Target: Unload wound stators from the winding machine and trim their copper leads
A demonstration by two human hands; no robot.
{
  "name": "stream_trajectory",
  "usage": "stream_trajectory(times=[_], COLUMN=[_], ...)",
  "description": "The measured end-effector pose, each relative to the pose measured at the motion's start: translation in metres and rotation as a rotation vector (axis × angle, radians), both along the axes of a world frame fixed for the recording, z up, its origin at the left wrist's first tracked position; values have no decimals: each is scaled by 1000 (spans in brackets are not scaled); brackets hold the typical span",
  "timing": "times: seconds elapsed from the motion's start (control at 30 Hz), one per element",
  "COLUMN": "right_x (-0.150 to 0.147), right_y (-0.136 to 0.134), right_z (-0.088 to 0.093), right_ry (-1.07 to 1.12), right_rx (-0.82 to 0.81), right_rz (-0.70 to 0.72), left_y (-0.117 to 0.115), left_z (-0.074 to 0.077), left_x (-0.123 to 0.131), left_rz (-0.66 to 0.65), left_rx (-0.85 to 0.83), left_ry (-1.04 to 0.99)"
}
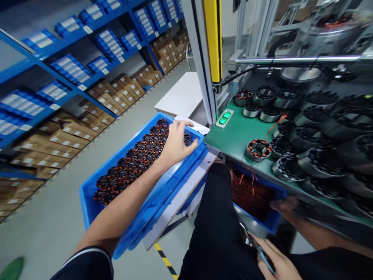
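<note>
Clasped in the right hand, at the near right, is a slim hand tool with smooth blue grips and a shiny metal head. The left hand is relaxed and parted, thumb spread from curved fingers; nothing can be seen held in it. It is poised over the far right end of a smooth, rectangular blue plastic bin.

The bin is packed with small wound cores: rough, round, knobbly pieces in dark metal and orange-brown copper, laid in close rows, too many to be counted. At least two bins are stacked on a white stand.

To the right, one silver ring wound with bright orange copper is set at the near edge of a smooth green bench. Beyond it, more than a dozen larger steel rings with dark toothed openings are crowded together. Two lit green buttons are mounted on the bench's left side. Beneath the bench, tangled copper scrap is held in one blue box. Far left, blue metal shelving is filled with brown cartons and blue-and-white packs.
</note>
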State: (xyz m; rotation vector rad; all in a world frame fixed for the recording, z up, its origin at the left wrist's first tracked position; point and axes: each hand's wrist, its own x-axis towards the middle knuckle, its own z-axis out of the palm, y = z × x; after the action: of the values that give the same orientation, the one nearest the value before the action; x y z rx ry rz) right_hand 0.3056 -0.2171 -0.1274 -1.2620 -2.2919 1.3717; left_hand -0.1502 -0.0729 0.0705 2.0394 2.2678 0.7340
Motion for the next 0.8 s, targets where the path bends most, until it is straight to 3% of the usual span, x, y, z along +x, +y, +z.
stream_trajectory(times=[0.1, 0.17, 0.3, 0.37, 0.43, 0.53, 0.63, 0.7, 0.8], right_x=[-8, -12, -8, 0, 9, 22, 32, 35, 30], right_y=[0, -3, -13, -19, -25, -29, -23, -12, 9], right_z=[18, 29, 41, 42, 41, 41, 52, 68, 103], right_ry=[-52, -61, -51, -49, -34, -2, 10, 35, 164], right_rx=[3, 3, 6, -11, -50, -141, -236, -256, -173], right_rz=[-5, 2, -8, -57, -141, -312, -461, -510, -515], left_y=[6, 15, 38, 42, 38, 10, -36, -68, -107], left_z=[15, 13, -4, -11, -17, -22, -26, -28, -33], left_x=[64, 107, 159, 162, 154, 140, 140, 151, 174], left_rz=[-292, -397, -337, -287, -255, -229, -216, -235, -310], left_rx=[26, -68, -195, -163, -116, -118, -179, -219, -264], left_ry=[-127, -156, -106, -129, -285, -820, -1259, -1317, -1213])
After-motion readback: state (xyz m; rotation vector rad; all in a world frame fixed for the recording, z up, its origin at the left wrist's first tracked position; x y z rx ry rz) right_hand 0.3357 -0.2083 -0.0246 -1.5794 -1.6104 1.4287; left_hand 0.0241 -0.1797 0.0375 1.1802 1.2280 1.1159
